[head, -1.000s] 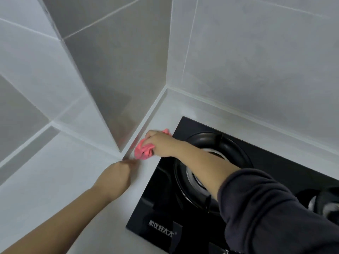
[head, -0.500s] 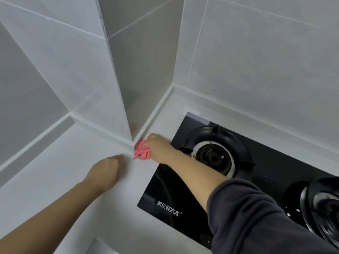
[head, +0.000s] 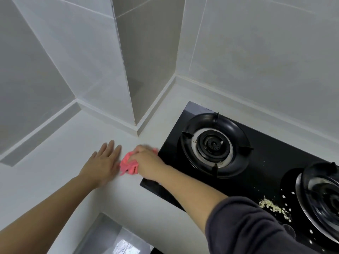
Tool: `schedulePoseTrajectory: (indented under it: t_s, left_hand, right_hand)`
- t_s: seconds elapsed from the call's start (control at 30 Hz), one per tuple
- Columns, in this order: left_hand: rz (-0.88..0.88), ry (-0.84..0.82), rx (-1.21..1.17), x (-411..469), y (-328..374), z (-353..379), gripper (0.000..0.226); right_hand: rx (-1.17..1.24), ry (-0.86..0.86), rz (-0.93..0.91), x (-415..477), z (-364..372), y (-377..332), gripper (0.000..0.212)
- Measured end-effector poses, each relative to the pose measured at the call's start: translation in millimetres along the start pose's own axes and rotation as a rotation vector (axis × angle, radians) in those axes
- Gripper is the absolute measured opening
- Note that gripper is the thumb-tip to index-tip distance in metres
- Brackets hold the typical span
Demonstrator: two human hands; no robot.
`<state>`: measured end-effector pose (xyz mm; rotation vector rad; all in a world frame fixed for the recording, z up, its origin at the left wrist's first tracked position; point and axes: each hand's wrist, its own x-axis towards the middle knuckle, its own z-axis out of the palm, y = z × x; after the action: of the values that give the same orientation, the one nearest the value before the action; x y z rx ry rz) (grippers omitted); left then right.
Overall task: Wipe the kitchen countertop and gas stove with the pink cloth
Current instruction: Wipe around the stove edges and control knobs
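My right hand point(head: 148, 164) grips the bunched pink cloth point(head: 128, 165) and holds it down on the white countertop point(head: 60, 153), just left of the black glass gas stove point(head: 266, 162). Most of the cloth is hidden under my fingers. My left hand point(head: 102, 164) lies flat on the countertop with its fingers straight, right beside the cloth. The stove has two burners, the left burner point(head: 213, 143) in full view and the right burner point(head: 322, 197) cut off by the frame edge.
Yellowish crumbs point(head: 273, 208) and white specks lie on the stove glass between the burners. A tiled wall column point(head: 132, 79) juts out to the countertop just behind my hands. The countertop's front edge point(head: 110, 215) drops to the floor below.
My right hand has dragged the cloth out of the corner beside the column, toward me along the stove's left edge. My left hand has opened flat. The view has pulled back.
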<state>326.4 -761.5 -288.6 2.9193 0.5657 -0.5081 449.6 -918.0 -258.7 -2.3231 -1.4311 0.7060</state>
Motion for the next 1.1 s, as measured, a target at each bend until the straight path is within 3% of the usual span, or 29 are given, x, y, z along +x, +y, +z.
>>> schedulePoseTrajectory:
  t_s: [0.1,0.33,0.47,0.63,0.73,0.8,0.9,0.97,1.1]
  left_hand:
    - [-0.027,0.022,-0.011,-14,3,10,0.060]
    - [-0.024,0.057,-0.070,-51,7,22,0.058]
    - [-0.081,-0.041,-0.041,-77,10,36,0.061]
    - [-0.017,-0.126,-0.057,-96,32,36,0.063]
    - [0.070,-0.156,-0.121,-103,43,34,0.062]
    - [0.094,-0.154,-0.200,-110,43,34,0.059]
    - [0.114,-0.069,-0.286,-116,43,32,0.058]
    - [0.208,0.024,-0.272,-118,49,30,0.059]
    - [0.377,0.120,-0.241,-114,66,25,0.066]
  right_hand:
    - [0.123,-0.120,-0.069,-26,26,-24,0.032]
    - [0.148,-0.197,-0.086,-81,42,-34,0.034]
    - [0.121,-0.170,-0.012,-127,41,-11,0.037]
    - [0.022,-0.233,0.027,-162,35,-1,0.027]
    - [0.036,0.009,0.014,-164,37,-9,0.028]
    - [0.026,0.054,-0.024,-158,51,-24,0.044]
    - [-0.161,-0.142,0.025,-157,80,-33,0.066]
    - [-0.140,-0.077,0.021,-171,88,-20,0.071]
    - [-0.004,0.012,0.082,-225,84,2,0.061]
